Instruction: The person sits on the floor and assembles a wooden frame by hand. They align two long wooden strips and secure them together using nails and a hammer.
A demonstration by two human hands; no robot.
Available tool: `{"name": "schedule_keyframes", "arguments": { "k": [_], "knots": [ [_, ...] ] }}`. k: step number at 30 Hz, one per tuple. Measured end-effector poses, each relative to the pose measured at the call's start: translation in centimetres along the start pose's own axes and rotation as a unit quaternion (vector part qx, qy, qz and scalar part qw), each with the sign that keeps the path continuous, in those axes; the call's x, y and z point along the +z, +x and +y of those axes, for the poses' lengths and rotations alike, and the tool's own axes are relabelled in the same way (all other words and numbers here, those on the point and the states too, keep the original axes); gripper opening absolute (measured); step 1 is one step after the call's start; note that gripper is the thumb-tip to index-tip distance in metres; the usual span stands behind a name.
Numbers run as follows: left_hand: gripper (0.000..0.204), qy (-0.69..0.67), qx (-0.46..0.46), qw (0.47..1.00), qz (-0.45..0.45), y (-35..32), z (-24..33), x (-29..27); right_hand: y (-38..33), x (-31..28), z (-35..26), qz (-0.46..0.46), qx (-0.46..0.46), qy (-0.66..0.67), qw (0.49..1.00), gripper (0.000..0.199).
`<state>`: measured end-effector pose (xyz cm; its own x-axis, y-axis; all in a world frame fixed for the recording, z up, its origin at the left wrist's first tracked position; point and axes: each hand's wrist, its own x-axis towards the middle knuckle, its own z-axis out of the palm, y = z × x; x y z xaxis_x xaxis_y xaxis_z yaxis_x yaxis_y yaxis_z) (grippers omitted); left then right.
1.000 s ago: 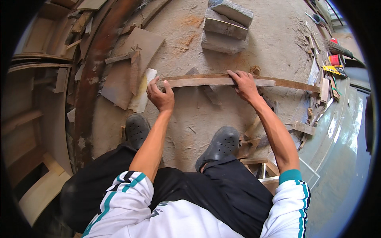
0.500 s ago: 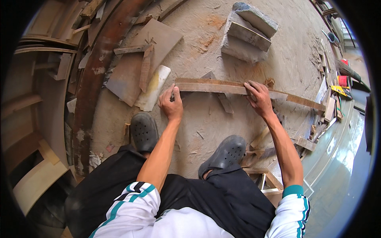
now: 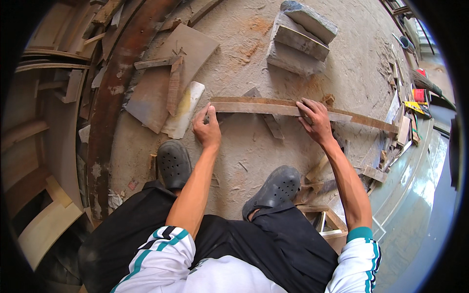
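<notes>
A long, slightly curved wooden strip (image 3: 264, 105) lies across the dusty floor in front of me. My left hand (image 3: 207, 128) pinches its left end between thumb and fingers. My right hand (image 3: 315, 121) presses flat on the strip right of its middle, fingers spread over the top face. The strip's right part (image 3: 371, 122) runs on toward the scrap pile. Both my dark clogs, the left (image 3: 174, 164) and the right (image 3: 274, 188), stand just below the strip.
Grey stone blocks (image 3: 298, 39) are stacked beyond the strip. A brown board (image 3: 166, 73) with wood offcuts and a pale curved piece (image 3: 183, 110) lie at the left. A rusty curved beam (image 3: 113, 88) runs along the left. Wood scraps (image 3: 395, 122) crowd the right.
The view has shifted, so the strip and hands sit lower in the picture. My left hand has slid a little along the strip's left end; my right hand stays pressed on it.
</notes>
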<state>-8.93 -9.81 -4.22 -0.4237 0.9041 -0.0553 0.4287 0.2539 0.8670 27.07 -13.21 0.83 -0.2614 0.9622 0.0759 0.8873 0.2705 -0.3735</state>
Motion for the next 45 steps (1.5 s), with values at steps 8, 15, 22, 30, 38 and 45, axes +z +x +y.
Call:
{"name": "schedule_keyframes", "arguments": {
  "k": [8,15,22,30,38,45],
  "knots": [
    [0.027,-0.027,0.003,1.000,0.002,0.3,0.5,0.1,-0.3,0.6,0.3,0.016,-0.002,-0.007,1.000,0.058],
    [0.029,0.005,-0.006,1.000,0.010,0.2,0.8,0.2,-0.4,0.8,0.4,0.029,-0.006,0.002,1.000,0.057],
    [0.030,-0.001,-0.022,1.000,0.018,-0.2,1.0,0.4,-0.5,1.0,0.2,0.030,0.008,-0.003,1.000,0.057],
    [0.031,0.000,-0.026,0.999,0.025,-0.2,0.8,0.4,-0.5,1.2,0.2,0.028,0.013,-0.008,1.000,0.058],
    [0.034,-0.005,-0.036,0.999,0.023,-0.2,1.0,0.3,-0.4,1.0,0.1,0.037,0.005,0.001,0.999,0.056],
    [0.034,-0.017,-0.038,0.999,0.023,0.0,1.1,0.3,-0.6,1.2,0.2,0.044,0.004,-0.002,0.999,0.054]
  ]
}}
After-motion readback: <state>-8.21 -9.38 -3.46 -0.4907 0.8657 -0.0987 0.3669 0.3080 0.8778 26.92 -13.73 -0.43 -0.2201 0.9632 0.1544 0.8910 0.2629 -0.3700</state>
